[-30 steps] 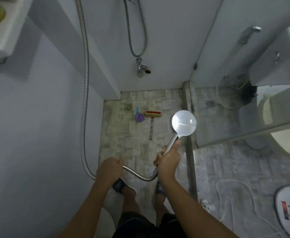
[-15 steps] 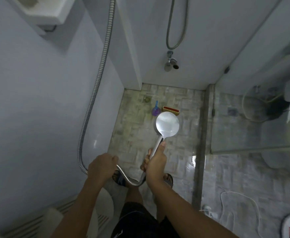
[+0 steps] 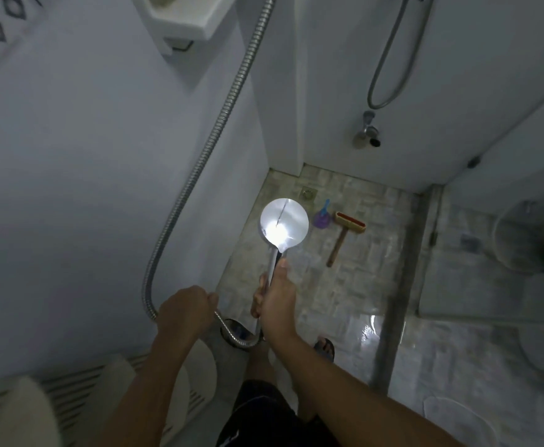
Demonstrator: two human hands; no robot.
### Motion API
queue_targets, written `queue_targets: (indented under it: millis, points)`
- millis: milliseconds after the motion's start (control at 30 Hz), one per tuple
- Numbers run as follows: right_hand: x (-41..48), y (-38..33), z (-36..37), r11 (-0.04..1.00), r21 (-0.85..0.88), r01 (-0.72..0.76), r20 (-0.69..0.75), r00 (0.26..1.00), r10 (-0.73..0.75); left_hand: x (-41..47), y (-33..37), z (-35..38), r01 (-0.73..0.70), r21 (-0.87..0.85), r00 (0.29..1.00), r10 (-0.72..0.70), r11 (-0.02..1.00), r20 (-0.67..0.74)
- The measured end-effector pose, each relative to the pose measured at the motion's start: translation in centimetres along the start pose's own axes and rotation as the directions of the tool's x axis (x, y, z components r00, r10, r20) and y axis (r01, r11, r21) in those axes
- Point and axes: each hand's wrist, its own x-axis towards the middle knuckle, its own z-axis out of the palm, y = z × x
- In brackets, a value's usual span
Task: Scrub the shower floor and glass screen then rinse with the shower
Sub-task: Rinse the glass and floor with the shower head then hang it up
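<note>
Cramped tiled stall, seen from above, and the shower floor [image 3: 345, 291] is shining wet near the metal sill [image 3: 399, 285]. The shower head [image 3: 284, 224] is hanging over the floor's left side with its back facing up. I'm guessing that's for rinsing, though I can't tell if any water is coming out.

The right hand [image 3: 277, 301] is wrapping its fingers round the handle, with the thumb lying up along the stem, probably for aiming. The left hand [image 3: 183, 312] is curling round the metal hose [image 3: 219, 133] just behind it, likely taking up slack so the loop isn't dragging around the feet.

Further out, the scrub brush [image 3: 345, 233] is lying flat on the tiles beside a small purple thing [image 3: 322, 217] near the drain [image 3: 308, 192], so scrubbing looks finished to me. The glass screen [image 3: 457, 279] is standing off to the right, well apart from the shower head, so it's probably waiting its turn.
</note>
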Motion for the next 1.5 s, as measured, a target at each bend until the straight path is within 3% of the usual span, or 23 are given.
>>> queue_targets:
  millis: [200,500,933,1500]
  points:
    - [0.8,-1.4,0.8,0.989,-0.023,0.144,0.000,0.990,-0.144,-0.5,-0.2,-1.0,0.015,-0.055,0.998,-0.019,0.998,-0.066]
    - [2.9,-3.5,-0.1,0.982,-0.031,0.186,0.030,0.982,-0.185,0.0,1.5,-1.7,-0.036,-0.172,0.997,0.024,0.984,-0.069]
    - [2.9,-4.7,-1.7,0.976,-0.047,0.214,0.069,0.975,-0.211,-0.5,3.0,-1.0,-0.012,-0.210,0.999,0.005,0.978,-0.036]
    - [3.6,-7.0,-4.7,0.945,-0.071,0.318,0.012,0.948,-0.318,-0.6,6.9,-2.0,-0.052,-0.254,0.999,0.054,0.966,-0.002]
